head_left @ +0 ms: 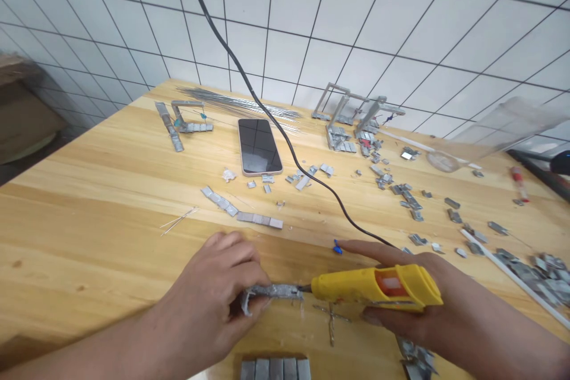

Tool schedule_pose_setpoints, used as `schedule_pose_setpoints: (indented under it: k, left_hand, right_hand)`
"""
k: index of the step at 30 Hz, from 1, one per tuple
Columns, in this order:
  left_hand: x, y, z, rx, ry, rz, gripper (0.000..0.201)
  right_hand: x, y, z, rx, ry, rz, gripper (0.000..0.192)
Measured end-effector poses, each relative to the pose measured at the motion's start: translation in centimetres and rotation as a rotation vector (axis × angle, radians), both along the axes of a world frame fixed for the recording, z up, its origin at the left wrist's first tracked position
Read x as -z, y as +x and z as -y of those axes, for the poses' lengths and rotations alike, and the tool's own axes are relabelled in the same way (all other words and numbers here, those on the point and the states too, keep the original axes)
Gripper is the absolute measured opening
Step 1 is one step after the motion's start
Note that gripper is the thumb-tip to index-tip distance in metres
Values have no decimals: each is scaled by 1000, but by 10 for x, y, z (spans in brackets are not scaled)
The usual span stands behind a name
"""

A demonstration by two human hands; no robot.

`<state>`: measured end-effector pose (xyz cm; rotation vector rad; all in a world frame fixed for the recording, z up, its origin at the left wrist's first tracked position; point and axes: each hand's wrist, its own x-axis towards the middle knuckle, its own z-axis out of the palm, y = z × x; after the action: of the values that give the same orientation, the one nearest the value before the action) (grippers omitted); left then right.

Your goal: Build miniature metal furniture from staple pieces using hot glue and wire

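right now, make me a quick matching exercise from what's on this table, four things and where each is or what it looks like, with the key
1. glue gun
2. phone
3. metal strip
4. cable

a. lying face up on the table
b. long, thin and black
c. yellow, in the right hand
d. grey, in the left hand

Pairs: 1-c, 2-a, 3-d, 4-b

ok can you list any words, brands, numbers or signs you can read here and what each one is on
No text is readable.
Yellow glue gun in the right hand: no legible marking.
Phone: dark screen, no text showing.
Red-and-white item at right: too blurred to tell.
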<state>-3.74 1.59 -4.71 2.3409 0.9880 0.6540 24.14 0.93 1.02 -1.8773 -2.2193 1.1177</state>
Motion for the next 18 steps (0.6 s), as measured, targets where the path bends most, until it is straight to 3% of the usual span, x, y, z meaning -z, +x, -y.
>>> schedule_pose_setpoints:
  k: [7, 11, 18]
  left_hand:
    - [-1, 0, 2, -3, 8, 10, 13]
    - [-2, 2, 1, 0, 7, 22, 13]
    - [-2, 1, 1, 5, 3, 11, 13]
  right_hand:
    - [8, 6, 1, 16, -54, 15, 67]
    - [13, 9, 2, 17, 18, -19, 64]
    - [5, 6, 2, -15, 44, -54, 60]
